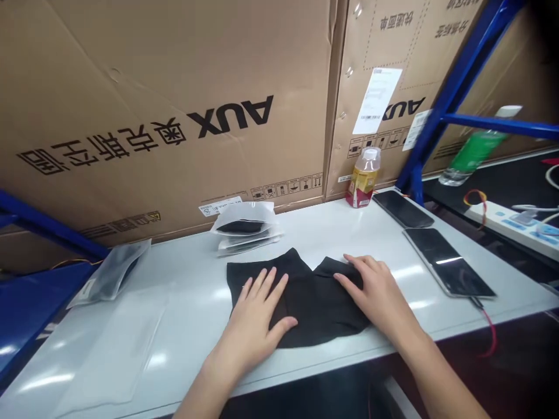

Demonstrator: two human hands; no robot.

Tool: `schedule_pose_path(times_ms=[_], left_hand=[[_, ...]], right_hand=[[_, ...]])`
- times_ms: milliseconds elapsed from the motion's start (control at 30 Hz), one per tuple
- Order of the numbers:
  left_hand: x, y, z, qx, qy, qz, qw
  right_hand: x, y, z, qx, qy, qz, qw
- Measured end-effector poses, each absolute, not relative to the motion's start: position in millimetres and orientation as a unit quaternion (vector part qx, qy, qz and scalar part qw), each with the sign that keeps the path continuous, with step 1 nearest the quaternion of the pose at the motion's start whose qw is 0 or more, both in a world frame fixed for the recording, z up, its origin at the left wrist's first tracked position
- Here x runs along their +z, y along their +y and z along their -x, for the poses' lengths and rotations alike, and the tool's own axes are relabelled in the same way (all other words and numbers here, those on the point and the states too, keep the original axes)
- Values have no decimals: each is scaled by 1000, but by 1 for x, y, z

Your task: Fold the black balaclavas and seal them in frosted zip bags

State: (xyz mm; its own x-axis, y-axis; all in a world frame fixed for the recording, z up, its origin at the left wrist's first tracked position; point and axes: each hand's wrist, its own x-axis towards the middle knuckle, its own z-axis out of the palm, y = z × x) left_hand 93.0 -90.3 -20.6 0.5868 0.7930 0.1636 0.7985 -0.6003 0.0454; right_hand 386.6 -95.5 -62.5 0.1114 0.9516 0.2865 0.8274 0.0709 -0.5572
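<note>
A dark piece of black fabric [312,314], perhaps a small garment, lies spread on the white tabletop, with a V-shaped notch in its far edge. My left hand [259,320] rests flat on its left part, fingers spread. Over the right part is my right hand [371,285], thumb and fingers apart, touching the cloth near its far right edge. Behind the fabric sits a small stack of frosted plastic bags [248,230], the top one with something black inside.
Clear plastic sleeves [113,343] and a frosted bag [116,270] lie at left. Two phones [449,262] are at right, the nearer one cabled. A drink bottle [364,177] stands against large cardboard boxes [174,70]. Blue posts [463,75] flank the white table [187,331].
</note>
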Motion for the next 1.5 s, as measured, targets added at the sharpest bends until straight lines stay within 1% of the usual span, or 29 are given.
schedule_pose_path(times_ms=[100,167,267,333,400,567,700,767,867,933,1000,1100,1133,1167,1233,1300,1333,1400,1500], left_hand=[[-41,-118,-75,-60,-490,869,-6],[-45,-125,-67,-55,-506,861,-13],[-42,-127,-63,-49,-508,860,-30],[-39,-126,-62,-46,-506,860,-43],[-37,-126,-62,-45,-503,862,-55],[-38,-126,-60,-53,-496,865,-56],[-39,-127,-57,-55,-483,872,-54],[-38,-127,-56,-55,-479,874,-57],[-37,-127,-56,-52,-480,873,-64],[-36,-127,-56,-52,-480,873,-67],[-36,-127,-56,-55,-481,873,-68],[-37,-127,-55,-63,-483,871,-69],[-38,-127,-55,-65,-483,870,-71],[-37,-127,-55,-67,-484,869,-74],[-36,-126,-54,-70,-483,869,-84],[-33,-122,-50,-75,-486,866,-92],[-30,-118,-46,-81,-493,861,-90],[-25,-106,-37,-88,-524,844,-76],[-16,-82,-20,-80,-581,809,-48]], right_hand=[[-48,-94,-386,162,-722,586,330],[-38,-103,-385,168,-772,515,334],[-32,-126,-385,138,-842,438,284],[-34,-138,-384,136,-864,419,244],[-37,-144,-380,138,-845,453,249],[-44,-139,-358,133,-751,554,333],[-48,-124,-354,196,-630,641,391],[-47,-112,-359,239,-594,671,375],[-42,-88,-367,281,-630,666,283],[-36,-75,-369,286,-670,644,234],[-30,-69,-368,279,-693,625,228],[-24,-78,-367,235,-746,561,272],[-23,-86,-368,211,-778,524,275],[-22,-95,-369,187,-813,485,263],[-20,-113,-374,159,-867,424,207],[-17,-127,-382,164,-890,398,151],[-14,-131,-385,172,-892,395,137],[-8,-131,-392,191,-886,399,137],[2,-114,-391,219,-856,420,206]])
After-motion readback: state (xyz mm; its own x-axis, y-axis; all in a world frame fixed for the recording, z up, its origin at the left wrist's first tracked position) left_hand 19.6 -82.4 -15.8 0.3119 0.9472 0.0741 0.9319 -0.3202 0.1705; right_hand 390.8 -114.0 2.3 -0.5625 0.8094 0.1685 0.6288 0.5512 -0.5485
